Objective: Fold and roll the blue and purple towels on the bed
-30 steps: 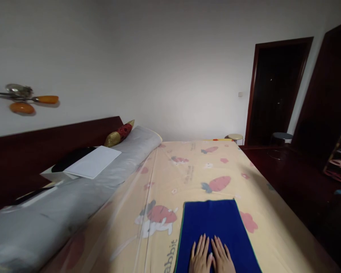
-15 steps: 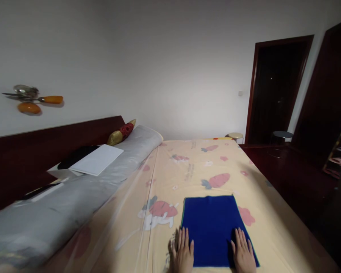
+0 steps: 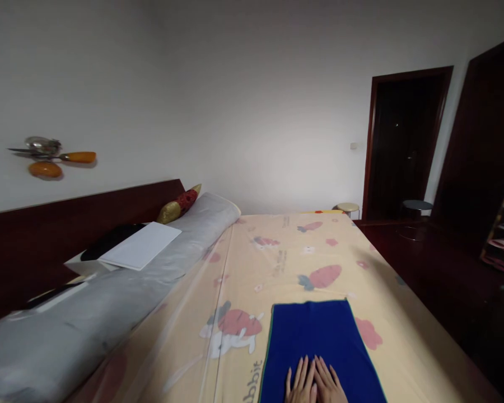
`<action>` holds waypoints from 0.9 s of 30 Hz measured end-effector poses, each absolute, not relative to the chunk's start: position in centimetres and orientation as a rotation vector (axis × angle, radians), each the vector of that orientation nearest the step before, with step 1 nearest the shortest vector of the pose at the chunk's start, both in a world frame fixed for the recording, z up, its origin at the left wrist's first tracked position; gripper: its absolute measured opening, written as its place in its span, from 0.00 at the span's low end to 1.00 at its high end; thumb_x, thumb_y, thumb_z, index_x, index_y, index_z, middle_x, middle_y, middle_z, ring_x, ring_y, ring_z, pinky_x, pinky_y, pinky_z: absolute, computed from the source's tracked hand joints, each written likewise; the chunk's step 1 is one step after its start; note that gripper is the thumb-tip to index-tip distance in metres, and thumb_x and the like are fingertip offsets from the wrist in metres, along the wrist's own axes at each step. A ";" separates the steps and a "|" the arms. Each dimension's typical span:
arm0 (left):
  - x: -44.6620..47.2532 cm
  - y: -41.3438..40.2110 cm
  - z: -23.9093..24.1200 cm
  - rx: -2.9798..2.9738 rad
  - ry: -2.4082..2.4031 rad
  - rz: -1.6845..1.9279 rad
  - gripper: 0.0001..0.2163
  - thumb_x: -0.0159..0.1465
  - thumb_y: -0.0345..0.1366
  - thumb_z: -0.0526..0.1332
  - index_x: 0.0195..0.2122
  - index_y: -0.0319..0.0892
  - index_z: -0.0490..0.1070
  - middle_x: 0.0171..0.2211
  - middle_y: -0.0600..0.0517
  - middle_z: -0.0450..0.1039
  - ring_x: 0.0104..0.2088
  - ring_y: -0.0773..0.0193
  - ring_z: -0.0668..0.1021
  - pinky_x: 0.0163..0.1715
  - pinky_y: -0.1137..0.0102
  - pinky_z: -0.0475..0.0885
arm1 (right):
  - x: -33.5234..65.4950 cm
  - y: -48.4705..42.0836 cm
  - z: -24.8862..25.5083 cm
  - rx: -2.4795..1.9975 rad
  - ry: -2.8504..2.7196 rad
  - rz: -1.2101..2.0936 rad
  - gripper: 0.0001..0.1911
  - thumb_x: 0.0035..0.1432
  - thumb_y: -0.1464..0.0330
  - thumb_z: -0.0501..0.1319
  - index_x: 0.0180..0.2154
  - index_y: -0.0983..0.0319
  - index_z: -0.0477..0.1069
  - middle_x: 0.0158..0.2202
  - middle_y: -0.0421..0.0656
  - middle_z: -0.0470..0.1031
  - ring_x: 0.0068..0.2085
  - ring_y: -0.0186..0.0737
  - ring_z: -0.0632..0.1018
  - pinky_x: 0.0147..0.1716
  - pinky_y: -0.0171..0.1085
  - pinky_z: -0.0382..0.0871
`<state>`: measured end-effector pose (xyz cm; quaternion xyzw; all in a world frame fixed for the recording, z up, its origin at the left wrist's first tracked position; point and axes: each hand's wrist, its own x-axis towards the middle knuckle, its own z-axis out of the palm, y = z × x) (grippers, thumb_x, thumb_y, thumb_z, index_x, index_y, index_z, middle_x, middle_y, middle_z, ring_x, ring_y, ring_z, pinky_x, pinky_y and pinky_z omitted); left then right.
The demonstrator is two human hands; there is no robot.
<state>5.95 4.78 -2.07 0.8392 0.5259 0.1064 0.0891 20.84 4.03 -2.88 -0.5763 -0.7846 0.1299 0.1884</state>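
Note:
A dark blue cloth (image 3: 319,327) with a thin green edge lies flat on the patterned bed sheet (image 3: 277,252). Its near end runs out of the bottom of the view. My left hand (image 3: 301,386) rests palm down on the cloth with the fingers stretched out. Close beside it, my right hand (image 3: 328,383) also lies flat on the cloth, fingers extended. The two hands meet near the middle of the cloth, thumbs close together. Neither hand grips anything; the wrists are cut off by the frame.
Along the left lies a grey roll of bedding (image 3: 151,291) with a white flat board (image 3: 140,246) on it. A red and gold pillow (image 3: 180,204) leans by the dark headboard (image 3: 88,215). Two stools, one pale (image 3: 348,207), one dark (image 3: 417,206), stand beyond the bed.
My hands have moved inward from the cloth's left and right sides to its middle, side by side. The view has tilted up slightly.

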 end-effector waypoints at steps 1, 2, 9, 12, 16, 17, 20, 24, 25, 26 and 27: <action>5.8 4.9 -2.5 2.504 1.563 0.331 0.28 0.65 0.35 0.49 0.63 0.61 0.37 0.65 0.61 0.49 0.63 0.57 0.61 0.61 0.54 0.60 | 20.9 4.1 -3.3 -1.617 -2.209 0.346 0.30 0.56 0.71 0.52 0.60 0.48 0.58 0.63 0.40 0.56 0.62 0.48 0.62 0.59 0.51 0.61; 5.6 5.0 -2.7 2.513 1.556 0.345 0.28 0.65 0.36 0.49 0.63 0.61 0.38 0.64 0.61 0.49 0.63 0.56 0.61 0.61 0.54 0.60 | 21.0 4.2 -3.5 -1.611 -2.209 0.331 0.30 0.56 0.70 0.52 0.60 0.48 0.58 0.62 0.39 0.56 0.62 0.48 0.62 0.59 0.51 0.62; 0.5 4.8 -0.3 2.402 1.815 0.331 0.25 0.67 0.39 0.45 0.64 0.56 0.39 0.66 0.57 0.47 0.64 0.57 0.58 0.62 0.52 0.57 | 26.6 3.0 -3.8 -1.728 -2.069 0.220 0.26 0.62 0.53 0.49 0.61 0.50 0.58 0.63 0.41 0.58 0.62 0.48 0.62 0.59 0.51 0.61; -1.4 4.2 0.5 2.396 1.861 0.288 0.24 0.68 0.42 0.44 0.64 0.55 0.38 0.66 0.58 0.46 0.65 0.57 0.57 0.63 0.52 0.55 | 30.1 2.1 -4.6 -1.861 -1.944 0.130 0.28 0.62 0.53 0.47 0.61 0.55 0.58 0.64 0.43 0.57 0.63 0.49 0.61 0.59 0.52 0.60; -1.3 3.7 0.4 2.413 1.939 0.309 0.24 0.67 0.41 0.45 0.65 0.54 0.41 0.66 0.57 0.47 0.64 0.56 0.58 0.62 0.51 0.55 | 31.6 1.6 -5.6 -1.896 -1.920 0.070 0.29 0.62 0.53 0.46 0.60 0.57 0.61 0.63 0.44 0.58 0.63 0.49 0.61 0.59 0.52 0.61; -1.0 3.7 0.1 2.417 1.970 0.336 0.25 0.67 0.41 0.46 0.65 0.54 0.43 0.66 0.56 0.48 0.64 0.55 0.59 0.62 0.51 0.56 | 31.4 1.7 -5.6 -1.907 -1.916 0.059 0.29 0.62 0.53 0.46 0.60 0.58 0.61 0.63 0.44 0.58 0.63 0.50 0.61 0.59 0.52 0.61; 0.4 3.9 -0.8 2.430 2.048 0.472 0.26 0.64 0.40 0.51 0.64 0.51 0.49 0.65 0.54 0.51 0.63 0.53 0.61 0.61 0.52 0.57 | 29.9 2.1 -5.0 -1.945 -1.902 0.050 0.32 0.62 0.51 0.45 0.61 0.62 0.59 0.64 0.46 0.56 0.64 0.51 0.59 0.60 0.53 0.59; 3.0 4.9 -2.3 2.498 1.995 0.622 0.27 0.64 0.39 0.50 0.64 0.49 0.47 0.65 0.54 0.52 0.63 0.57 0.62 0.59 0.55 0.61 | 26.9 3.3 -3.7 -1.886 -1.961 0.159 0.32 0.63 0.50 0.44 0.62 0.60 0.56 0.65 0.45 0.54 0.65 0.48 0.57 0.61 0.52 0.56; 3.7 5.2 -2.6 2.526 1.960 0.636 0.27 0.65 0.38 0.50 0.65 0.49 0.46 0.65 0.55 0.52 0.63 0.57 0.63 0.59 0.55 0.62 | 26.1 3.7 -3.5 -1.865 -1.978 0.190 0.31 0.64 0.51 0.44 0.62 0.58 0.56 0.65 0.44 0.54 0.64 0.48 0.57 0.61 0.52 0.57; 4.4 5.7 -3.0 2.551 1.923 0.642 0.27 0.65 0.37 0.50 0.65 0.50 0.46 0.64 0.55 0.53 0.62 0.58 0.63 0.59 0.56 0.63 | 25.3 4.2 -3.4 -1.848 -1.992 0.213 0.30 0.64 0.51 0.44 0.62 0.57 0.56 0.65 0.44 0.54 0.64 0.48 0.58 0.61 0.51 0.57; 5.2 6.1 -3.3 2.573 1.888 0.641 0.27 0.65 0.36 0.50 0.65 0.50 0.45 0.64 0.56 0.54 0.62 0.58 0.64 0.58 0.57 0.64 | 24.5 4.7 -3.4 -1.833 -2.003 0.226 0.29 0.64 0.52 0.44 0.62 0.57 0.57 0.65 0.44 0.54 0.64 0.48 0.58 0.61 0.51 0.58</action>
